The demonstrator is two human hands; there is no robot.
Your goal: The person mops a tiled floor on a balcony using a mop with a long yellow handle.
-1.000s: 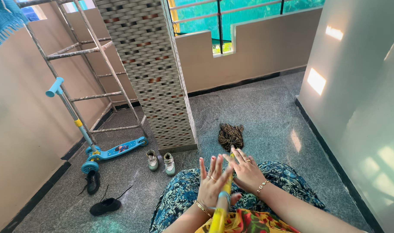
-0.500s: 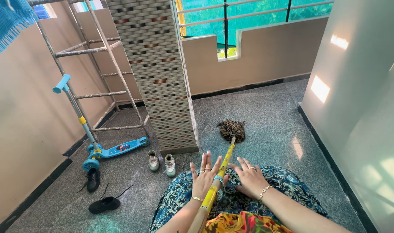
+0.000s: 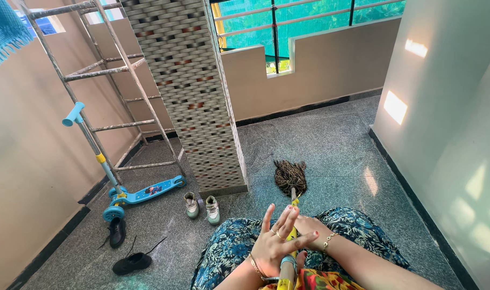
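Item: ladder (image 3: 103, 91), paint-spattered, leaning on the left wall.
Item: blue kick scooter (image 3: 128, 189), at the ladder's foot.
Item: two black shoes (image 3: 122, 246), lying apart on the speckled floor (image 3: 336, 139).
Item: pair of small pale sneakers (image 3: 201, 206), at the base of the tiled pillar (image 3: 194, 91).
Item: your left hand (image 3: 274, 244), palm flat against the mop handle (image 3: 291, 239), fingers spread wide and straight, not curled round it.
Item: mop head (image 3: 290, 177), dark strands bunched on the floor just ahead of your knees; the yellow handle runs from it back between your palms.
Item: your right hand (image 3: 312, 225), pressed to the handle's far side; fingers largely hidden, so you cannot tell how they lie.
Status: the visible floor looks dry, with no wet streaks; by that, mopping appears hardly begun.
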